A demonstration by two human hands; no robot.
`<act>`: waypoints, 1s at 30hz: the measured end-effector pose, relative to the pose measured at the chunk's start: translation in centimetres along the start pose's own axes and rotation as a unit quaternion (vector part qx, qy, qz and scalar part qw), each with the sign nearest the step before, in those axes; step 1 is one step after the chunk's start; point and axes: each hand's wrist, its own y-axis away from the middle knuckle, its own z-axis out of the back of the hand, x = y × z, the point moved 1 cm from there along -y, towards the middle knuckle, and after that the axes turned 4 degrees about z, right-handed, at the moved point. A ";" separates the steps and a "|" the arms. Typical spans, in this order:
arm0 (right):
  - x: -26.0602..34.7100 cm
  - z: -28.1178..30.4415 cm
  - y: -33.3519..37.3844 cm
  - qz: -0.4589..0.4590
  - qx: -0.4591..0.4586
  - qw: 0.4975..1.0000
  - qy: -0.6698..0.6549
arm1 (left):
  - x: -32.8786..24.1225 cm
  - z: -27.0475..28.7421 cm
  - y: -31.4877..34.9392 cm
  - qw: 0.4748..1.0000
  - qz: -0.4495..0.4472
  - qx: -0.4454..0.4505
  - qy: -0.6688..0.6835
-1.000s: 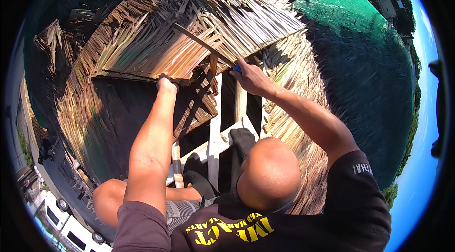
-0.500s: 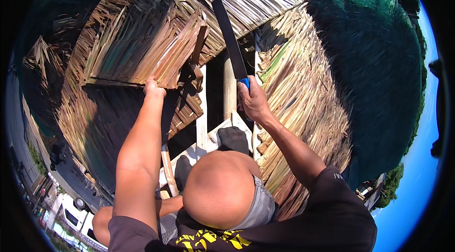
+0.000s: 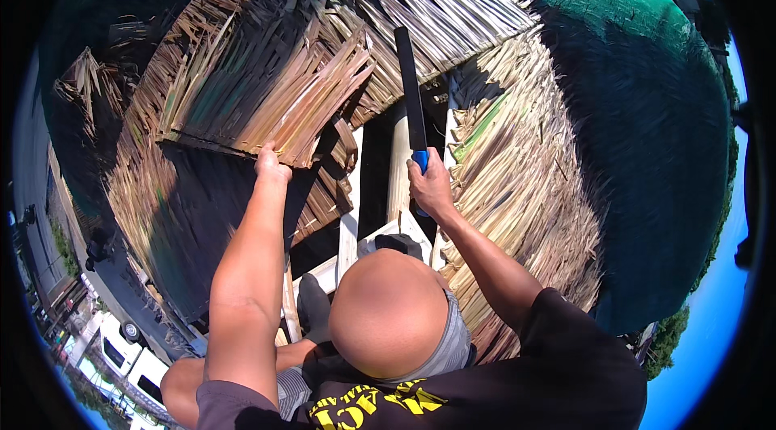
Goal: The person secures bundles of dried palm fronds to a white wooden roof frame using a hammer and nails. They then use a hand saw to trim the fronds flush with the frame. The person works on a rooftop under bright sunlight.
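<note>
The largest thing is the dark roof with green cover (image 3: 647, 179), which fills the right side of the frame. Beside it, right of the centre, lies a slope of dry thatch (image 3: 533, 212). Left of the centre is the thatch panel (image 3: 271, 99); the left hand (image 3: 273, 163) is closed on its lower edge. Between panel and slope, pale timbers (image 3: 348, 224) cross dark gaps, and a foot in a dark sock (image 3: 314, 302) is near them. A gap could catch this foot, if the weight shifts badly. The long blade (image 3: 410, 90) points to the top of the frame; the right hand (image 3: 432, 187) is wrapped around its blue handle (image 3: 420, 160). If the panel's edge breaks or slips, the person might lose balance, and the blade could swing toward arm or knee.
</note>
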 end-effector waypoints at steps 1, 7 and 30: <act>1.4 0.2 -0.7 0.046 -0.055 0.997 -0.013 | -0.2 0.3 0.2 1.000 0.004 -0.014 0.007; 5.1 4.9 -4.0 0.180 -0.143 0.960 -0.163 | -2.4 0.7 1.9 0.999 -0.018 0.024 -0.040; -4.9 -12.6 -19.4 -0.020 0.022 0.958 -0.284 | 0.1 4.8 3.7 0.998 0.006 0.054 -0.032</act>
